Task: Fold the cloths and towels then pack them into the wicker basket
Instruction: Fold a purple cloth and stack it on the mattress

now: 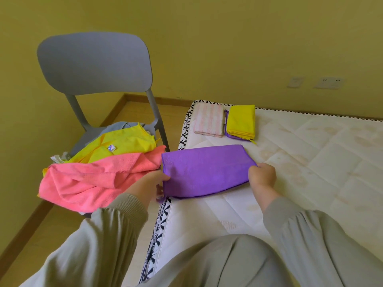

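mattress (310,172) quilted, bare | grey chair (93,63) at its left edge, seat heaped with loose pink cloth (89,179) and yellow cloth (124,143) | purple cloth (205,170) folded, flat on mattress by that edge | left hand (147,185) fingers pinch its left end; right hand (262,175) fingers clamp right end | striped towel (209,122) and small yellow stack (241,121) folded, side by side, far corner

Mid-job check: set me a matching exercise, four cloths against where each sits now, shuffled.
1 near purple cloth
2 pink cloth
3 folded yellow cloth
4 striped towel

A heaped unfolded on the chair
B folded at the mattress's far corner
C gripped by left hand and right hand
D stacked on another folded purple cloth

Pairs: 1-C, 2-A, 3-D, 4-B
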The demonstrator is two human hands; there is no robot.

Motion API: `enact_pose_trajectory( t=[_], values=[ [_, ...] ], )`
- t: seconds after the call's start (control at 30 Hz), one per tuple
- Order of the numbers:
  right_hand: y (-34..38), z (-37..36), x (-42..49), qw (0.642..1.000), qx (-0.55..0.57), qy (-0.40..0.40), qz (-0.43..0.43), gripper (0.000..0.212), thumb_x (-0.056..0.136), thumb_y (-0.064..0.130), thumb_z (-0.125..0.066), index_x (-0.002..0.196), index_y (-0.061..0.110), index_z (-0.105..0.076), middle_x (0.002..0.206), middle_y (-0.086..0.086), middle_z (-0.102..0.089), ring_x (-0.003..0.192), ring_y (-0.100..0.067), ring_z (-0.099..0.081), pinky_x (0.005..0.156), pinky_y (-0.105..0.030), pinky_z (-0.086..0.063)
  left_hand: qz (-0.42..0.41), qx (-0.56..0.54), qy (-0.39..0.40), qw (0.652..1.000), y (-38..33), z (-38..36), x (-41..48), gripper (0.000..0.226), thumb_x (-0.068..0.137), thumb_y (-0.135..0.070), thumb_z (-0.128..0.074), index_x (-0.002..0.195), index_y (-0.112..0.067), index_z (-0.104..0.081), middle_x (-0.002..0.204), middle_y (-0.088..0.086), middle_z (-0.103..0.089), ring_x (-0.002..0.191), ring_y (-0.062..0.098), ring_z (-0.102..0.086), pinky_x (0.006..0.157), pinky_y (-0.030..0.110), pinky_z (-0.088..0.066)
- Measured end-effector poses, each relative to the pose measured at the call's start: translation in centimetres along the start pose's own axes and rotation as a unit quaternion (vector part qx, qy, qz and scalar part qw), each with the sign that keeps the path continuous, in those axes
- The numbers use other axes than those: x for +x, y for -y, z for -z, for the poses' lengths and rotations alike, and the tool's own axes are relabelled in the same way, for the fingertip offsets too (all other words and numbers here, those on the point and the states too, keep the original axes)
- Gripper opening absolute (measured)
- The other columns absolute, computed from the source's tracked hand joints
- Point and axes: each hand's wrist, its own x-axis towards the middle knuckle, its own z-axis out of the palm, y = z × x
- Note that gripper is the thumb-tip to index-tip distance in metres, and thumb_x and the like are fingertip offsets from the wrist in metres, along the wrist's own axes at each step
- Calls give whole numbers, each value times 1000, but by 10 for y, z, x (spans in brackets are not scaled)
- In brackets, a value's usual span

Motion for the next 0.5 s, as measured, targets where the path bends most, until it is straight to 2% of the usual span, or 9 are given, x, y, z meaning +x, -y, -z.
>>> enact_pose_trajectory(
  t=[0.1, 0.2, 0.23, 0.3, 0.37, 0.43, 0.5],
  values=[
    [-8, 6, 0, 1000, -12, 4, -8, 25, 69, 4, -44, 51, 11, -29, 54, -4, -20, 66, -26, -24, 59, -34, -27, 2, 7, -24, 1000, 7, -5, 4, 15, 90, -13, -56, 78, -8, -48, 71, 7, -48, 63, 21, -47, 64, 29, -37],
    [-16, 5, 7, 1000, -19, 10, -16, 29, 72, -5, -45, 53, 11, -30, 56, -6, -21, 69, -24, -25, 59, -34, -27, -75, 41, -83, 993, 1, -6, 10, 16, 88, -9, -61, 78, -6, -49, 57, 6, -47, 40, 15, -46, 49, 24, -36],
    [-17, 4, 9, 999, -18, 19, -21, 30, 73, -6, -46, 53, 11, -32, 56, -7, -23, 69, -25, -26, 59, -34, -28, -97, 52, -92, 990, -1, -6, 11, 16, 87, -8, -62, 77, -5, -50, 54, 7, -48, 38, 16, -45, 47, 22, -37],
    [-19, 2, 11, 998, -36, 44, -41, 27, 78, -1, -48, 54, 9, -40, 56, -9, -34, 66, -30, -35, 61, -35, -34, -92, 57, -70, 992, -2, -7, 9, 16, 89, -6, -60, 76, -7, -50, 62, 7, -47, 51, 18, -44, 54, 25, -38],
    [-24, -1, 11, 991, -56, 85, -86, 15, 82, 6, -52, 67, 5, -51, 67, -12, -50, 72, -35, -51, 65, -37, -46, -59, 84, -43, 994, 1, -10, 5, 18, 90, -6, -58, 74, -9, -49, 66, 7, -46, 58, 19, -43, 59, 28, -38],
    [-30, -2, 8, 980, -44, 135, -137, 12, 85, 11, -53, 75, 5, -51, 74, -11, -54, 71, -32, -58, 57, -33, -48, -50, 124, -45, 990, 4, -14, 7, 19, 89, -6, -59, 73, -9, -49, 64, 7, -44, 56, 20, -42, 57, 27, -37],
    [-37, -2, 10, 976, -37, 151, -156, 17, 87, 12, -51, 71, 8, -47, 69, -9, -54, 58, -27, -57, 48, -27, -44, -66, 134, -68, 986, 5, -15, 13, 20, 87, -5, -62, 72, -8, -50, 62, 7, -43, 53, 20, -40, 52, 27, -36]
  ],
)
